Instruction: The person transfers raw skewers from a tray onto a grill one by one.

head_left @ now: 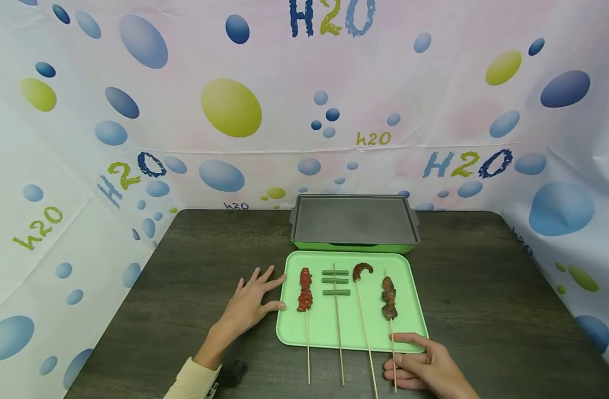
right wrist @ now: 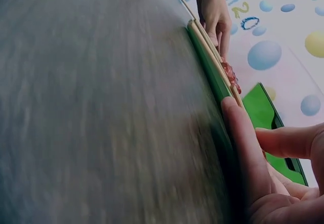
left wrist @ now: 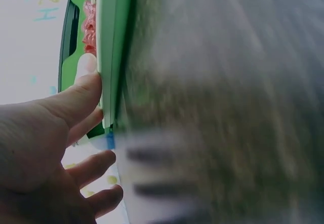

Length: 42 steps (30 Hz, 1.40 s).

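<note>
A light green tray (head_left: pixel 356 332) carries a red meat skewer (head_left: pixel 305 291), a skewer of short green bean-like pieces (head_left: pixel 336 281), a skewer with a curled dark red piece like an octopus tentacle (head_left: pixel 362 270), and a brown meat skewer (head_left: pixel 389 299). Their sticks jut over the near rim. My left hand (head_left: pixel 249 302), fingers spread, rests at the tray's left edge; in the left wrist view its thumb (left wrist: pixel 87 77) touches the rim beside the red meat. At the near right corner my right hand (head_left: pixel 426 366) pinches the brown meat skewer's stick, partly hidden in the right wrist view.
Behind the tray stands a green grill with a flat dark top (head_left: pixel 354 219). Both sit on a dark wooden table (head_left: pixel 224 244). A white backdrop with blue and lime dots (head_left: pixel 274 100) rises behind the table. A small black object (head_left: pixel 233 373) lies by the left wrist.
</note>
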Available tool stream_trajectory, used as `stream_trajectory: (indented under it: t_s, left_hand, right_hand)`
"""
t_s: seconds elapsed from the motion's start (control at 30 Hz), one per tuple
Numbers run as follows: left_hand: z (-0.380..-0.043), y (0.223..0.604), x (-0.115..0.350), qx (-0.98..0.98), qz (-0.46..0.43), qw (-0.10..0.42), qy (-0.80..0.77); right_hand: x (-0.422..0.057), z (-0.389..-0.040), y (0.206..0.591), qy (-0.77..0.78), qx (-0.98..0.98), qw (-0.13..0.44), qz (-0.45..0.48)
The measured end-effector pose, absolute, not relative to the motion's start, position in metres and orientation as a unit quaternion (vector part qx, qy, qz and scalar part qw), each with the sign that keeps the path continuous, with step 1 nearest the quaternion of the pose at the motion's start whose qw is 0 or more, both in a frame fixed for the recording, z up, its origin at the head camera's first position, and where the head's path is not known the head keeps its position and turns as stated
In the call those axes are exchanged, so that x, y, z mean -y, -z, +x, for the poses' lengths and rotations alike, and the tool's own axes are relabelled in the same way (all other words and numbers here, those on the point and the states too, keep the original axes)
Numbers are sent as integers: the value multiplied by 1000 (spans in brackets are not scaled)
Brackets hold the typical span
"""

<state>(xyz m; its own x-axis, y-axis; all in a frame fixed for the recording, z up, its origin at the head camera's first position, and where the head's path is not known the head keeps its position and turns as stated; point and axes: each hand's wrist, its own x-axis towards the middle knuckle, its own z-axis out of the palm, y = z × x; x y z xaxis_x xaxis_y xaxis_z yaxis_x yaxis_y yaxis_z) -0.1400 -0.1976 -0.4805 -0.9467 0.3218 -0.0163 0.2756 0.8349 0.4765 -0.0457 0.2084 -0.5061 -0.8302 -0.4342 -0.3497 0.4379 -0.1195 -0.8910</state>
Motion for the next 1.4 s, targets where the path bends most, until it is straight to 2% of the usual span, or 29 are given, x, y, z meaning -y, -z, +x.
stream_trajectory:
  t_s: [0.47, 0.67, 1.1, 1.4]
  left_hand:
    - [-144, 484, 191, -954, 170, 42, -244]
    - [-145, 485, 192, -949, 172, 56, -258]
    - [-158, 482, 200, -939, 183, 83, -280]
    - [-166, 485, 203, -937, 185, 91, -282]
  right_hand:
    - [-222, -47, 509, 752, -585, 303, -30]
    - [-223, -45, 506, 753, -582, 304, -28]
    - [-207, -50, 488, 743, -609, 276, -28]
    - [-186, -56, 478, 739, -623, 249, -64]
